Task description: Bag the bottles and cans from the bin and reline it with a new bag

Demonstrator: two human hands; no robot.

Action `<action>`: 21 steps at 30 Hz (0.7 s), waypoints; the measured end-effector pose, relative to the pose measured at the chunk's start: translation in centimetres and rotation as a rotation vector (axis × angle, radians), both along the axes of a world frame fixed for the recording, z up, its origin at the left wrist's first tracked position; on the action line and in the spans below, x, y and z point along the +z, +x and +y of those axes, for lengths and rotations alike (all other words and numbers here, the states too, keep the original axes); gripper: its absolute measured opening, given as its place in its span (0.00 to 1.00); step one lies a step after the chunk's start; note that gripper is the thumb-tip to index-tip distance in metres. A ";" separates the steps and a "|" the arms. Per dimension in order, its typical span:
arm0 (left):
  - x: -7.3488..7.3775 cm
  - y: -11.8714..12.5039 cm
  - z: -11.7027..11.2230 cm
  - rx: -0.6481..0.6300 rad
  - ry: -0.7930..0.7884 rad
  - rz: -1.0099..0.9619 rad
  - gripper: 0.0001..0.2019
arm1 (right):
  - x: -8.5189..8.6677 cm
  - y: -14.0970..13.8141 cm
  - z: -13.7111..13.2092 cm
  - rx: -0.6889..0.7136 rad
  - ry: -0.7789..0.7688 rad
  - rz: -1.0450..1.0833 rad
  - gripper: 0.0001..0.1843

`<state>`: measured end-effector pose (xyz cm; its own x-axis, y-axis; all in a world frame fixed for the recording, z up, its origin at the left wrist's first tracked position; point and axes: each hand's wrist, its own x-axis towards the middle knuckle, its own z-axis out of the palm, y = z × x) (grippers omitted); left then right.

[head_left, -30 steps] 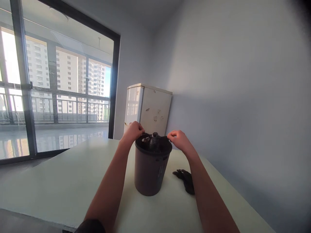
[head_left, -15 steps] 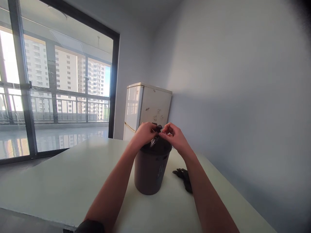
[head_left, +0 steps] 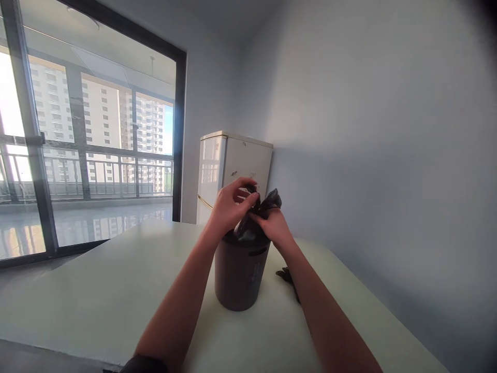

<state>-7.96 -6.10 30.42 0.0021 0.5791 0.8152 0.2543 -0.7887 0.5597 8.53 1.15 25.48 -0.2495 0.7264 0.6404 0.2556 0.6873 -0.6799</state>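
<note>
A dark grey bin point(head_left: 237, 277) stands on a white table point(head_left: 97, 295). A black plastic bag point(head_left: 245, 229) lines it, its top gathered into a bunch above the rim. My left hand point(head_left: 229, 207) is closed on the bag's upper ends from the left. From the right, my right hand point(head_left: 272, 224) grips the bag just below; a flap of bag point(head_left: 272, 198) sticks up behind it. Both hands meet right over the bin's mouth.
A crumpled black thing point(head_left: 288, 277), perhaps another bag, lies on the table right of the bin, partly behind my right forearm. A white fridge point(head_left: 233, 166) stands in the corner beyond the table. Large windows point(head_left: 89, 134) fill the left wall.
My hands went from the bin's opposite rims to its middle, drawing the bag ends together and upward. The bag top now stands bunched above the rim. The view shifted slightly.
</note>
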 end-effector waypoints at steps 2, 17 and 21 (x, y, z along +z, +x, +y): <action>0.0 -0.2 0.2 0.043 0.027 -0.040 0.15 | 0.0 0.2 0.3 0.011 0.015 0.064 0.18; -0.3 -1.7 1.9 0.233 0.050 -0.174 0.06 | 2.8 2.5 -1.8 0.006 0.232 0.794 0.19; -0.3 -1.8 2.1 0.260 0.035 -0.179 0.05 | 4.9 6.3 -3.2 -0.089 0.451 0.892 0.17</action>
